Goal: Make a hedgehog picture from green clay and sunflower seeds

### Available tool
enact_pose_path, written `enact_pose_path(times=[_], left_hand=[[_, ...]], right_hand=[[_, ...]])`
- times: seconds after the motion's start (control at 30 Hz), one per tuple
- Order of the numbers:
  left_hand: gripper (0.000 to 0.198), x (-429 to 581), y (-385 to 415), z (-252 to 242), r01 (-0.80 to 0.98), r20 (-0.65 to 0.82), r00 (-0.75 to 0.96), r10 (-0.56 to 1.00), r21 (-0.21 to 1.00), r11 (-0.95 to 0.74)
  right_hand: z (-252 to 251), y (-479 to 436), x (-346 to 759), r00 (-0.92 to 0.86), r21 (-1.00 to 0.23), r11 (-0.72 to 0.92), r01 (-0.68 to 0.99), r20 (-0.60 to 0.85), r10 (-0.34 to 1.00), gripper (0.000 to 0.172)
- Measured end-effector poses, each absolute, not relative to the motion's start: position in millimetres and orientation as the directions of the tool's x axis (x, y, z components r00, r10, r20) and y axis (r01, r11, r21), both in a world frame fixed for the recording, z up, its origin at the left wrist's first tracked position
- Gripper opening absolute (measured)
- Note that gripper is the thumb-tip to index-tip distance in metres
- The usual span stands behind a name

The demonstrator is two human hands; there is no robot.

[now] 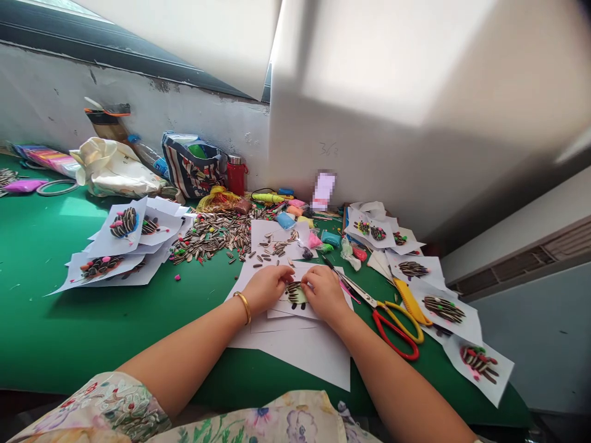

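Note:
In the middle of the table, a small white card carries a pale green clay shape with striped sunflower seeds set in it and dark feet below. My left hand, with a gold bangle at the wrist, is at its left edge, fingertips pinched together. From the right, my right hand has thumb and forefinger closed at the shape's upper right side. Whatever the fingertips hold is too small or hidden. Under both hands lie white sheets of paper.
Beyond my hands, loose sunflower seeds form a pile beside coloured clay lumps. Scissors and a yellow cutter lie right. Finished seed pictures are stacked left, others line the right edge. A red flask stands by the wall.

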State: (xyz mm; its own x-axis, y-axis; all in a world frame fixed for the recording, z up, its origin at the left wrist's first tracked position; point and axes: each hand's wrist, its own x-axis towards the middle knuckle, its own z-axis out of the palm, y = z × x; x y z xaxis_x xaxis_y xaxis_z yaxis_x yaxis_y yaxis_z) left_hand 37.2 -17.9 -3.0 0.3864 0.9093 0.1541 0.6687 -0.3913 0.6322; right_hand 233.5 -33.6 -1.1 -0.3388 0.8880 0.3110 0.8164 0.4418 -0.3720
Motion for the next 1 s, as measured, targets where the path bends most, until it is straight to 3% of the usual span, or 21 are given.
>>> enact_pose_path(times=[0.3,0.73,1.0], left_hand=[[0.041,37.7,-17.7,-2.2,0.658,0.137,0.382,0.914,0.654,-0.373],[0.039,36.4,-18.2,-2.5,0.661,0.160,0.388,0.908,0.638,-0.395],[0.039,36.8,-19.0,0.2,0.662,0.140,0.390,0.910,0.644,-0.383]], right_hand=[[-1.6,-35.4,231.8,-0.343,-0.326,0.440,0.837,0.315,0.885,0.011],[-5.2,-33.8,239.5,-0.313,-0.465,0.447,0.764,0.338,0.887,0.009],[-6.9,-34.1,235.6,-0.321,-0.467,0.456,0.758,0.342,0.883,0.011]])
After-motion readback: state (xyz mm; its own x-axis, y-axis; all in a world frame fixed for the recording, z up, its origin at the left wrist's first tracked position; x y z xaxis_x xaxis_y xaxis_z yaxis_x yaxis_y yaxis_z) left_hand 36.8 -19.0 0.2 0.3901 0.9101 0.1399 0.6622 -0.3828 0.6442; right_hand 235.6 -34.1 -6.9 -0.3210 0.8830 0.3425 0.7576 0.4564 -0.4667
